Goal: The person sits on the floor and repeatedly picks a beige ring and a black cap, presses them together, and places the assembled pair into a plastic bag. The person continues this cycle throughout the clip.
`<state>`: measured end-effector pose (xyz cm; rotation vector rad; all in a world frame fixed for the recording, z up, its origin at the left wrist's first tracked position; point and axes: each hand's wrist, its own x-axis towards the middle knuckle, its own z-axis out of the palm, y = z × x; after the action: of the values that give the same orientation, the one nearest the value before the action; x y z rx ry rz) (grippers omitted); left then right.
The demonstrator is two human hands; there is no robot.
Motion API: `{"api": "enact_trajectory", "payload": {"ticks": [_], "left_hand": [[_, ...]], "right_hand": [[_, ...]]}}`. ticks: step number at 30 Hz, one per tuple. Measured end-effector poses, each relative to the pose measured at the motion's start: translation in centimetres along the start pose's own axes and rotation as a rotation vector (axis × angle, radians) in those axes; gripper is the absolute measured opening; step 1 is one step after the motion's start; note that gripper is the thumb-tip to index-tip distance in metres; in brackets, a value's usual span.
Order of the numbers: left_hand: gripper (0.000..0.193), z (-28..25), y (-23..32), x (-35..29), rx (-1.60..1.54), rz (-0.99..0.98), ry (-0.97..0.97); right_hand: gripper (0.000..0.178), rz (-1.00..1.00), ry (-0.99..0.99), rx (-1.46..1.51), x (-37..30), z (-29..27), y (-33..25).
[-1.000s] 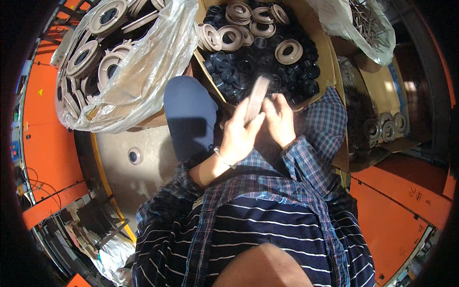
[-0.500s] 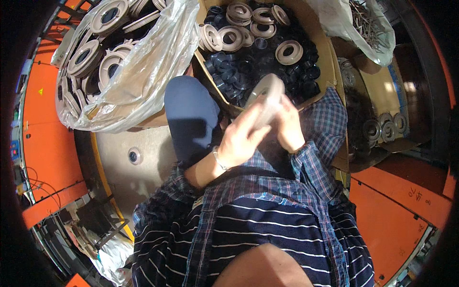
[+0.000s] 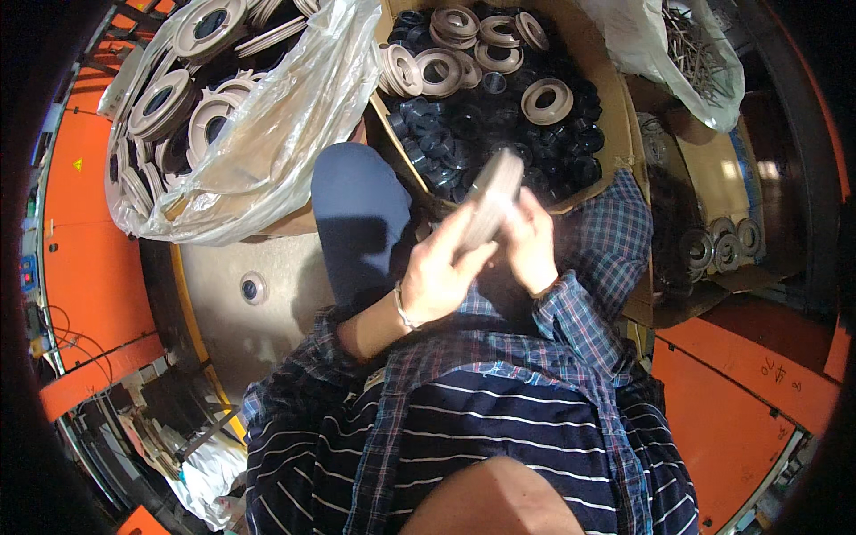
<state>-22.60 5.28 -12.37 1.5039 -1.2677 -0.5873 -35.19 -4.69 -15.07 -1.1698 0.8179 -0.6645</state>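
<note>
A beige plastic ring, blurred by motion, is turned nearly edge-on above the near end of a cardboard box. My left hand grips its lower left side between thumb and fingers. Against its right side lies my right hand, closed on it with bent fingers. Whether a smaller part sits inside the ring is hidden. Inside the box are many black, short cylindrical caps, with several beige rings lying on top of them.
At the upper left, a clear plastic bag holds many stacked beige rings. One small round part lies on the floor. Another bag with thin brown strips hangs upper right, above a carton with grey rings. Orange panels flank both sides.
The ring has turned from showing its face at a slant to nearly edge-on. Both hands have shifted slightly lower with it, still around it.
</note>
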Motion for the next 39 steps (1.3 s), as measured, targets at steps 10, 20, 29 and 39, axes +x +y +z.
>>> {"api": "enact_trajectory", "payload": {"ticks": [10, 20, 29, 39], "left_hand": [[0.051, -14.4, -1.7, 3.0, 0.470, 0.466, -0.384], [0.061, -18.7, 0.3, 16.2, 0.851, 0.512, 0.415], [0.061, -4.8, -19.6, 30.6, 1.399, -0.290, -0.295], [0.053, -0.1, -27.2, 27.3, 0.703, -0.500, -0.547]], "right_hand": [[0.073, 0.428, -0.823, 0.330, 4.2, 1.4, 0.0], [0.037, -0.483, -0.366, -1.597, 18.4, 3.0, 10.2], [0.021, -0.084, -0.551, -1.007, 13.4, -2.1, 3.7], [0.020, 0.009, -0.142, -0.569, 8.5, -8.0, 0.1]]}}
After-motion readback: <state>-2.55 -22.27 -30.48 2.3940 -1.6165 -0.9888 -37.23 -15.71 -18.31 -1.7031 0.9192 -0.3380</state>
